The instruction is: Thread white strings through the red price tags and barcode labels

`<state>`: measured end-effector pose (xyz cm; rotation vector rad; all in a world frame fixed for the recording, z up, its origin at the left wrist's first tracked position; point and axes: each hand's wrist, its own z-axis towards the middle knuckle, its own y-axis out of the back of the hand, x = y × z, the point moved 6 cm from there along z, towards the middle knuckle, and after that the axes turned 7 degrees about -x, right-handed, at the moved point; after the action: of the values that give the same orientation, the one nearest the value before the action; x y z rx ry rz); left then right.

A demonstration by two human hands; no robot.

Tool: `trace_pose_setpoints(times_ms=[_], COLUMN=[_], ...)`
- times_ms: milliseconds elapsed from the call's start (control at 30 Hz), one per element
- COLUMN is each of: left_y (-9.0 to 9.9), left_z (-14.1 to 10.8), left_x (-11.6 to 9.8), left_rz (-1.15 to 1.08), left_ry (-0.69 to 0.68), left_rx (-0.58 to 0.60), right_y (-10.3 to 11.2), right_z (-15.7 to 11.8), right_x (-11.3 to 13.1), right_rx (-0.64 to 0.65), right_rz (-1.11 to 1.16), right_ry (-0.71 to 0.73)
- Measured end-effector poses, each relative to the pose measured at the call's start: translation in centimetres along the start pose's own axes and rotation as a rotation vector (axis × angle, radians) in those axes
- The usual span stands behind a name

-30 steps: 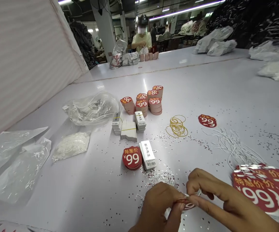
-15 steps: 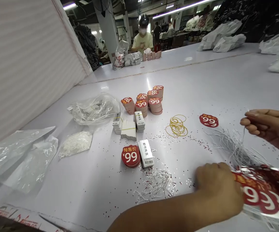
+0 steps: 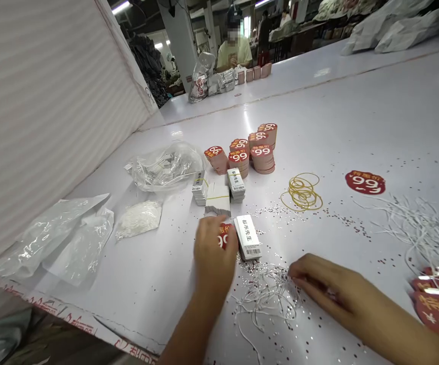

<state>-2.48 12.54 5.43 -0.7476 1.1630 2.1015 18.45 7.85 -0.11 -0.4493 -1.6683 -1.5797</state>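
Note:
My left hand (image 3: 214, 258) is on the stack of round red price tags (image 3: 224, 236), fingers on one side and thumb on the other. Its palm covers most of the stack. Right beside it lies a stack of white barcode tags (image 3: 247, 235). My right hand (image 3: 328, 286) has its fingertips pinched together at the right edge of a loose heap of white strings (image 3: 267, 296); the string between the fingertips is hard to make out. At the right edge, strung red tags (image 3: 438, 306) lie below a second bunch of white strings (image 3: 425, 228).
Behind are several stacks of red tags (image 3: 263, 158), banded white tags (image 3: 217, 196) and yellow rubber bands (image 3: 302, 192). A single red tag (image 3: 365, 182) lies to the right. Clear bags (image 3: 166, 170) lie left. A person (image 3: 234, 50) sits across the table.
My left hand has moved from the strung tags at the right to the red tag stack. My right hand has come down to the near string heap. The view has shifted.

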Motion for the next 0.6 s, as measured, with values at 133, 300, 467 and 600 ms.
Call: trace_pose_setpoints(times_ms=[133, 300, 467, 600], left_y=[1.4, -0.1, -0.2, 0.0], left_z=[0.2, -0.8, -1.0, -1.2], left_x=[4.4, 5.3, 5.1, 5.2], left_rz=[0.158, 0.163, 0.176, 0.195], left_ry=[0.194, 0.185, 0.15, 0.128], left_rx=[0.006, 0.068, 0.035, -0.028], right_y=[-3.6, -5.4, -4.4, -0.9], right_z=[1.2, 1.5, 1.4, 1.2], right_x=[1.7, 0.3, 1.6, 4.1], right_rx=[0.075, 0.053, 0.057, 0.019], right_rz=[-0.145, -0.234, -0.254, -0.023], right_ry=[0.076, 0.069, 0.123, 0.09])
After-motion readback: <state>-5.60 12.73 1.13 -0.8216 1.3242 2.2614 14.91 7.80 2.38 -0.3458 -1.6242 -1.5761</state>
